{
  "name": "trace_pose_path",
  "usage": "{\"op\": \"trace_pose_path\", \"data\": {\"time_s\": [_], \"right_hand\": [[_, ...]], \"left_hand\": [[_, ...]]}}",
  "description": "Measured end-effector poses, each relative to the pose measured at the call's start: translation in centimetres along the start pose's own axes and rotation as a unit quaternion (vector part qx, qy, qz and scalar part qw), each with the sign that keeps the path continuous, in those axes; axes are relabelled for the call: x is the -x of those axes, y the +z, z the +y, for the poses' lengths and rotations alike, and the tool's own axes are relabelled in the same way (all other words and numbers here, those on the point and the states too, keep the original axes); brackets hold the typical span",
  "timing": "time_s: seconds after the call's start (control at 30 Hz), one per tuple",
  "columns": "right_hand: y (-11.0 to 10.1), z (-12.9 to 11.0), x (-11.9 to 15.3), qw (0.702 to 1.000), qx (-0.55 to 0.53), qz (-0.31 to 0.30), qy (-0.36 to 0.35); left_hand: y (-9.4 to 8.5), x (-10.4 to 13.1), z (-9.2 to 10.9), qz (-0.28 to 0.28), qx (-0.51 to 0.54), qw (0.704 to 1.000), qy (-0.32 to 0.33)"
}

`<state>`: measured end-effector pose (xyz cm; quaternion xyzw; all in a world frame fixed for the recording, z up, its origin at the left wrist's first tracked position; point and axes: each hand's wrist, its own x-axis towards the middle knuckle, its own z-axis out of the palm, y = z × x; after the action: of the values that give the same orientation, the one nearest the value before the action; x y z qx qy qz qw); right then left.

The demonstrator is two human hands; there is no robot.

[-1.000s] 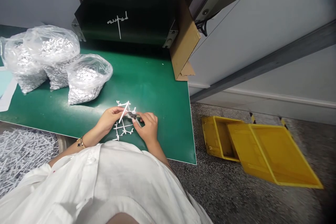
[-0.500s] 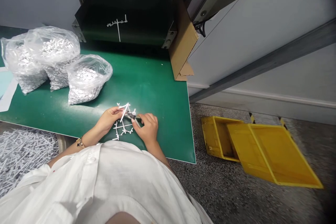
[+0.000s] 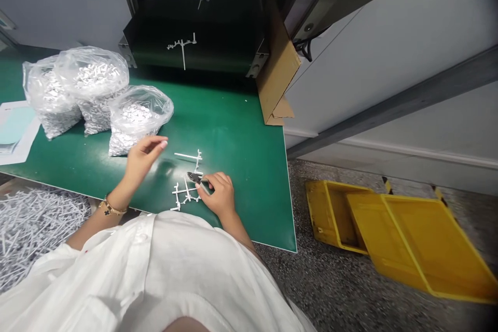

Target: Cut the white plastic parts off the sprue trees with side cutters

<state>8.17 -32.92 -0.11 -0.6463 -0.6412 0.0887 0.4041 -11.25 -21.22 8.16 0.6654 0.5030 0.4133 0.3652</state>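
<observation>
My right hand [image 3: 218,193] is wrapped round a pair of dark-jawed nippers [image 3: 194,178], their tips pointing left. The jaws lie among white plastic sprues: one sprue [image 3: 190,156] is just beyond them on the table, and others [image 3: 187,197] lie on the near side. My left hand [image 3: 143,158] is raised beside the front clear bag [image 3: 134,129] of small white parts. Its thumb and forefinger are pinched close together. Whatever they hold, if anything, is too small to make out.
Two more bags of white parts [image 3: 97,88] stand behind, near some papers [image 3: 15,129]. A conveyor belt [image 3: 218,36] carries two sprues. Cardboard [image 3: 278,72] stands on its right. A container of white sticks [image 3: 42,223] is lower left; yellow bins [image 3: 412,238] are on the floor.
My left hand has let go of the upper sprue and moved left to the front bag. That sprue now lies on the table. The nippers stay in my right hand; the view has shifted slightly.
</observation>
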Motion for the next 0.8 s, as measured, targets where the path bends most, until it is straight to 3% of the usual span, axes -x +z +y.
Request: {"op": "trace_pose_path", "data": {"time_s": [0.1,0.2,0.33,0.4,0.5,0.57,0.67,0.8], "right_hand": [[0.1,0.0,0.0,1.0,-0.004,-0.001,-0.006],[0.1,-0.1,0.0,1.0,-0.007,0.005,-0.01],[-0.2,-0.2,0.0,0.999,-0.02,0.042,-0.007],[-0.5,-0.1,0.0,0.996,-0.038,0.077,0.0],[-0.8,0.2,-0.1,0.989,-0.066,0.128,0.014],[-1.0,0.2,-0.1,0.987,-0.071,0.143,0.022],[-1.1,0.2,0.0,0.988,-0.068,0.138,0.029],[-1.1,0.1,0.0,0.988,-0.067,0.128,0.048]], "left_hand": [[-2.8,-2.8,0.6,0.108,-0.132,0.98,0.101],[-4.5,-4.8,0.2,0.153,-0.21,0.954,0.15],[-3.8,-4.6,-0.7,0.172,-0.274,0.927,0.19],[-2.2,-3.4,-1.0,0.114,-0.299,0.919,0.23],[1.0,-1.4,-1.3,-0.07,-0.324,0.898,0.289],[2.9,-0.5,-1.4,-0.158,-0.326,0.885,0.294],[4.5,0.1,-1.3,-0.205,-0.328,0.878,0.281],[4.4,0.0,-0.8,-0.293,-0.322,0.84,0.324]]}}
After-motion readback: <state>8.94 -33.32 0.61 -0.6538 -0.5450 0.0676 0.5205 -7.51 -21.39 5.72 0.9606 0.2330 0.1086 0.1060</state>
